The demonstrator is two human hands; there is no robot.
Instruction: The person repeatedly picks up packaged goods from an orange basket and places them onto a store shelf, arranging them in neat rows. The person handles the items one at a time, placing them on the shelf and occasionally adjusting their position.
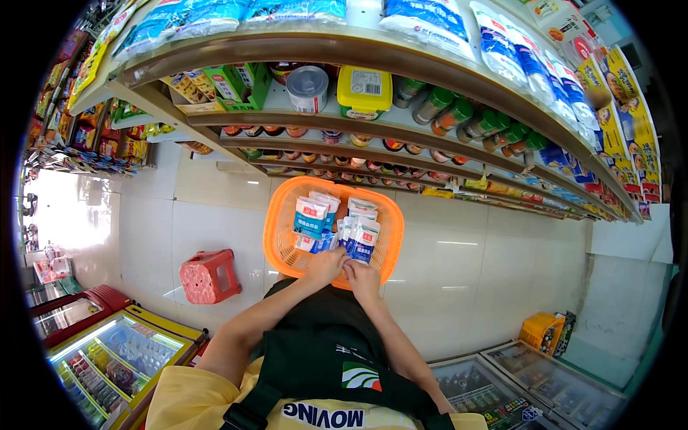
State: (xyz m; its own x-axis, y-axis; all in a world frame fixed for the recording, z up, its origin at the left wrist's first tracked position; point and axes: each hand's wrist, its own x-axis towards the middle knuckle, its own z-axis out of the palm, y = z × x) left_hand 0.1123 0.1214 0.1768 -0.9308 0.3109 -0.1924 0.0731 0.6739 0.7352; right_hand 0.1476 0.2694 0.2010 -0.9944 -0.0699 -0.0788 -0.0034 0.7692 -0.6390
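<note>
An orange plastic basket (274, 244) is in front of me above the tiled floor, with several plastic packets inside. My left hand (325, 267) and my right hand (364, 277) meet over its near side. Their fingertips pinch the lower left corner of a blue-and-white packet (364, 244), and the fingers partly hide that corner. More white-topped packets (362, 205) lie behind it. On the basket's left side rest teal-and-white packets (310, 217), with another blue packet (324, 242) below them. All bear printed writing.
Ahead stands a shelf unit (301, 122) with bags, a yellow-lidded tub (364, 88), a can (307, 86) and green-capped bottles (454, 115). A red plastic stool (207, 277) is at left. Freezers (129, 349) flank me behind; a yellow crate (540, 329) stands right.
</note>
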